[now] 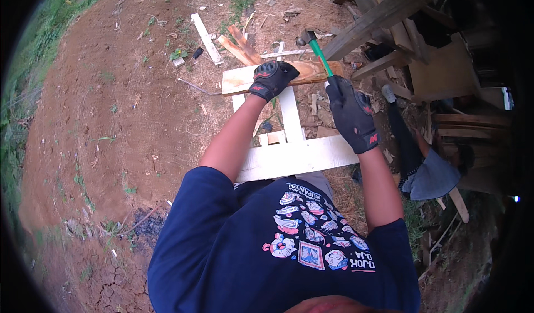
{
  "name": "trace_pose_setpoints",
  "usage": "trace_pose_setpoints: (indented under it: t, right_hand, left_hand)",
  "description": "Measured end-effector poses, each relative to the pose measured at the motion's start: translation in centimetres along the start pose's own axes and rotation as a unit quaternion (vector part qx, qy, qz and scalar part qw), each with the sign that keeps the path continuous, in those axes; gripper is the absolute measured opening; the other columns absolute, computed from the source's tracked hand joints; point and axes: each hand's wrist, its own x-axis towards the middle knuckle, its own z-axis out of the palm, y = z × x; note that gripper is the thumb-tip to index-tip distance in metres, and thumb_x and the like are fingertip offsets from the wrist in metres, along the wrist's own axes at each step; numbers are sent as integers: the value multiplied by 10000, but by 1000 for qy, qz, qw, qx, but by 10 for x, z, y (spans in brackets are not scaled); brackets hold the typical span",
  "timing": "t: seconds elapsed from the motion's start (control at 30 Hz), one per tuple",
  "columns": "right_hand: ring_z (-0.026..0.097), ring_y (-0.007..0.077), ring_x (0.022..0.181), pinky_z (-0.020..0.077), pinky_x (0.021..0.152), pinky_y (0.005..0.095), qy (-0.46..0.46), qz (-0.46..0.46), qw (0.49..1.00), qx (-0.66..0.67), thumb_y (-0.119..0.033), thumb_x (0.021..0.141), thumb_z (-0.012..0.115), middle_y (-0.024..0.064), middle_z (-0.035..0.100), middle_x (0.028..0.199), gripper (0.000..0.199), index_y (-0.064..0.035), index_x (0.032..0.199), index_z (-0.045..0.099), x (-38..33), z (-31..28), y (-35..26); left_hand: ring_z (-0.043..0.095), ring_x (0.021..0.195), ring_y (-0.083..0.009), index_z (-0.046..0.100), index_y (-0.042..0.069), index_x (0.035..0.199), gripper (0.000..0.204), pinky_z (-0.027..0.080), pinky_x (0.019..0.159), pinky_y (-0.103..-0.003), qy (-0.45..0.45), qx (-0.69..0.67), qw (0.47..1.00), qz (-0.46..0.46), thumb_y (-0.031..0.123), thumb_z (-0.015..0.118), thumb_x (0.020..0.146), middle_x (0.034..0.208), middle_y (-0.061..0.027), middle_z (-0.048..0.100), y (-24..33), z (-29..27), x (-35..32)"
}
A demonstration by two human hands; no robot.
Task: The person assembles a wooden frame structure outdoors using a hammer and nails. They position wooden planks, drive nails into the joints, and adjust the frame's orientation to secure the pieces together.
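Note:
My right hand [353, 112], in a black glove, is closed around the lower handle of a hammer [321, 55]. The hammer has a green shaft, and its dark metal head points up and away, above the far plank. My left hand [272, 79], gloved the same way, rests on that wooden plank [236, 79] with its fingers curled together. Whatever those fingers pinch is too small to make out. The plank lies crosswise over pale wooden rails [290, 115]. Nearer my body, a second pale board [297, 158] runs parallel to it.
Loose wood strips [206, 39] and reddish offcuts [239, 47] lie on the dirt beyond the plank. Thick timber beams [384, 15] rise at the far right. A person [428, 174] in a grey-blue top sits close on my right, beside stacked boards [473, 125].

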Motion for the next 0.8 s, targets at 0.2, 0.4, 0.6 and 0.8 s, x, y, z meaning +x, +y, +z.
trace_pose_setpoints:
  t: [0.2,0.4,0.6,0.8]
  right_hand:
    - [688,454,977,539,841,545,-65,3,997,-37,-313,1111,468,241,715,1061,364,-41,1231,680,-2,6,4]
    - [688,455,954,540,834,554,-14,-12,999,-41,-307,1109,482,244,715,1047,347,-43,1214,682,-11,21,9]
    - [685,462,938,545,822,558,45,-38,998,-4,-315,1109,487,245,714,1024,335,-43,1158,675,-18,18,23]
    - [709,442,876,551,754,553,-7,54,994,-93,-279,1086,520,223,726,953,265,-65,1127,670,-68,32,41]
  left_hand:
    - [764,917,-307,843,184,1082,362,575,843,-420,-13,32,999,-18,486,687,956,994,-95,808,-2,-1,3]
    - [763,919,-321,844,185,1055,360,578,844,-440,-4,18,1000,-14,489,678,955,1000,-106,805,8,1,1]
    - [766,917,-309,844,183,1072,367,576,840,-427,-2,17,1000,-13,492,689,949,1000,-97,808,0,3,2]
    - [766,944,-302,839,181,1100,378,574,865,-421,-11,25,1000,-3,489,669,960,1032,-96,809,6,1,-1]
